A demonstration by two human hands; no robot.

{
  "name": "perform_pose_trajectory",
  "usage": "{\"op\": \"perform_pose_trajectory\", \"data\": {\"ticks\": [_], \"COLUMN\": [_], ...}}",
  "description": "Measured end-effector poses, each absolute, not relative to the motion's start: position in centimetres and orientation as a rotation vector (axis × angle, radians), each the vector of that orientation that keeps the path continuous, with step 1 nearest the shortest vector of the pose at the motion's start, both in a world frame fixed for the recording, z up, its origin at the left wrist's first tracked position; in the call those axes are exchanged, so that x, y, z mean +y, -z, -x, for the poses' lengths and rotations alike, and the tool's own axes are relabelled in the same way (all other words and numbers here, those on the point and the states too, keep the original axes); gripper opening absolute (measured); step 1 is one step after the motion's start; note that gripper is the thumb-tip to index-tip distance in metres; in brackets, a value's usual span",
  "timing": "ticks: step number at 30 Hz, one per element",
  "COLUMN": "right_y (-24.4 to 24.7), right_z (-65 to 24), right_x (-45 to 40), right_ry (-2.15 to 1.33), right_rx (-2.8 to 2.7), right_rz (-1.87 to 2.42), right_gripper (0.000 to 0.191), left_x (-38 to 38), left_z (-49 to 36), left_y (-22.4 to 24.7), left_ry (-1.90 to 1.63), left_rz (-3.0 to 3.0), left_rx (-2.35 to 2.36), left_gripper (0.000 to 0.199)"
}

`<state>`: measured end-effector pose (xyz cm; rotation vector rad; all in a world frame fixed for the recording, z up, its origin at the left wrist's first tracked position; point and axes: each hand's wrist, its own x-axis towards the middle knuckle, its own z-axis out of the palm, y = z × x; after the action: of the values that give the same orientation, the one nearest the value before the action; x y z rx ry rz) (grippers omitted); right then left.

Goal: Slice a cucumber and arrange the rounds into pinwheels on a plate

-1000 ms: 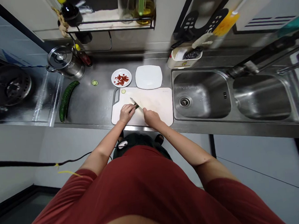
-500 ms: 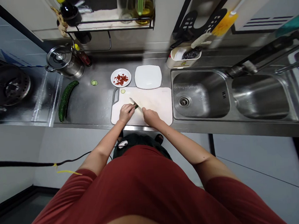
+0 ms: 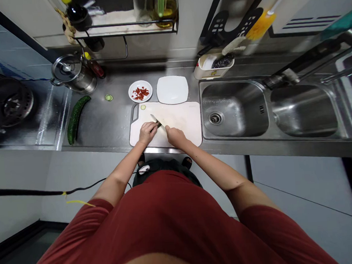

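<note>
On the white cutting board (image 3: 184,123), my right hand (image 3: 176,137) is closed round the handle of a knife (image 3: 158,120), its blade angled up and to the left. My left hand (image 3: 147,133) presses its fingers on a small dark green piece (image 3: 159,125) beside the blade; most of that piece is hidden. A pale round slice (image 3: 143,107) lies near the board's top left corner. Behind the board are a round plate of chopped red pieces (image 3: 140,93) and a white square plate (image 3: 172,89). A whole cucumber (image 3: 76,119) lies farther left.
Cucumber slices (image 3: 109,97) sit on the steel counter (image 3: 109,124). At the back left stand a lidded pot (image 3: 74,74) and a red bottle (image 3: 95,67). A double sink (image 3: 234,109) is on the right, a holder (image 3: 212,72) behind it, and a rack (image 3: 127,34) above the counter.
The whole view has shifted slightly. Both hands keep nearly the same places on the board, with the knife still in my right hand.
</note>
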<state>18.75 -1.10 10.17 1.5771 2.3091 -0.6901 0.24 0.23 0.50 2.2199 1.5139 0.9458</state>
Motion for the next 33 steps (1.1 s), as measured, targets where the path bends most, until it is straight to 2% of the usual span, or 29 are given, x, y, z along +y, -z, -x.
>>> {"op": "perform_pose_trajectory", "data": {"ticks": [33], "right_y": [-8.7], "right_z": [-17.8], "right_x": [0.3], "right_ry": [0.724], "right_rx": [2.354], "right_rz": [-1.55], "right_gripper": [0.035], "left_x": [0.3], "left_z": [-0.2], "left_y": [-0.4], "left_ry": [-0.967], "left_rz": [-2.233], "left_rx": [1.495], "left_gripper": [0.02]}}
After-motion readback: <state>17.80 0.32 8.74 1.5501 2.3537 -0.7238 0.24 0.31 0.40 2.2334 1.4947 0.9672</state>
